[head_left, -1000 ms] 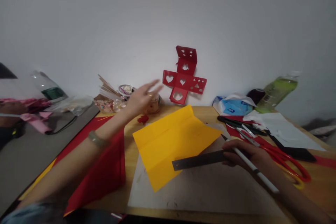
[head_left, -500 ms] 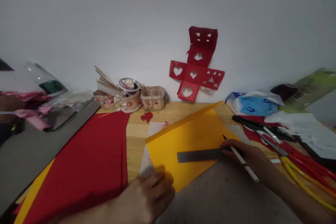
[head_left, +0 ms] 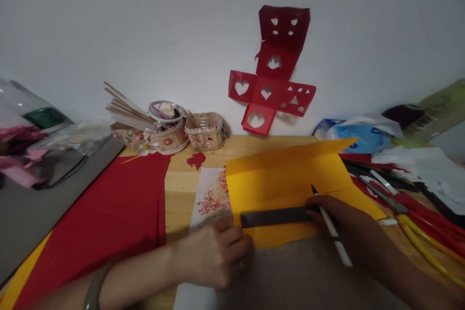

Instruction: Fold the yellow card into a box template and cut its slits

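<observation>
A sheet of yellow paper (head_left: 286, 174) lies in front of me, its far edge folded up. My right hand (head_left: 337, 215) is closed around a white pen (head_left: 334, 235) with a dark tip pointing up and away; the same fingers grip the right end of a dark grey ruler (head_left: 274, 217). The ruler rests across the near part of the yellow sheet. My left hand (head_left: 221, 254) is curled at the paper's near left edge, beside the ruler's left end, pinching the paper; its fingertips are partly hidden. Below the yellow sheet is a grey surface (head_left: 290, 281).
Red paper (head_left: 101, 213) lies at the left. Decorated baskets (head_left: 204, 133) stand along the wall, one holding sticks. A red cut-out cross (head_left: 271, 87) leans on the wall. At right are scissors (head_left: 388, 198), a blue tissue pack (head_left: 359, 138) and white paper. Paper crumbs (head_left: 214, 193) lie left of the yellow sheet.
The yellow paper has turned and shifted right, so its far edge runs more level. My left hand has moved slightly right and up along it. The right hand still holds pen and ruler.
</observation>
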Motion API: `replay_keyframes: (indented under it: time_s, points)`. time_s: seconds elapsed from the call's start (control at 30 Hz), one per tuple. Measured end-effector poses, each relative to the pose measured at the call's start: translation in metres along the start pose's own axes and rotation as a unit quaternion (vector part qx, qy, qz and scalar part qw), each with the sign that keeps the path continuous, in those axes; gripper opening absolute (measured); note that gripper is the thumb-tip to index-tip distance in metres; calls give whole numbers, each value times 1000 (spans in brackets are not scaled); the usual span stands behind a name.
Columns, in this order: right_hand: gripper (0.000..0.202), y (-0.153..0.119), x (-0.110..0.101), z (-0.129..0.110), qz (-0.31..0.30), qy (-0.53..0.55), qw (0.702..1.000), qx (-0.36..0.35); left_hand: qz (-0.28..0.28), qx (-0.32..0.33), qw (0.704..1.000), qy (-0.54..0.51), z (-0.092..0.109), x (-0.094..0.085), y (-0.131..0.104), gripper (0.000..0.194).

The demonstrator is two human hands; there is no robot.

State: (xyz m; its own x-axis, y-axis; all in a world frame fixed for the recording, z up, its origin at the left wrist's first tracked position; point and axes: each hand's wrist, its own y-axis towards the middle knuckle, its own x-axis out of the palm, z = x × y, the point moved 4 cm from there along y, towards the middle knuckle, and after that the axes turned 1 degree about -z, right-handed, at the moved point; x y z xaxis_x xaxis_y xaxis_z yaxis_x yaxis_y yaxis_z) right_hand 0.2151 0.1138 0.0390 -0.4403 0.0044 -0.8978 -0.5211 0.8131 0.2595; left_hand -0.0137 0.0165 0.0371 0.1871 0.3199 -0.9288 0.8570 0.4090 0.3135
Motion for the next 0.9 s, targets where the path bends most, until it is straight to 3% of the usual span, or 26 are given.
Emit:
replay_keyframes:
  time_s: [0.13,0.27,0.5,0.6,0.8,0.9]
  points:
    - [27,-11,1,-17,117,-229,950,-176,28,-28,998,-44,0,-1,0,19]
    - [38,-23,6,-15,102,-204,946,-230,5,-89,994,-63,-5,-2,6,20]
    - [73,-27,16,-17,27,-218,944,-246,59,-94,994,21,-4,-3,9,35]
    - [76,-28,15,-20,17,-221,947,-234,76,-109,990,47,-3,2,6,37]
    - [73,-36,16,-15,16,-204,951,-232,52,-128,985,100,-1,10,2,32]
    - [76,-46,24,-2,5,-157,971,-178,44,-130,985,105,-1,10,2,31]
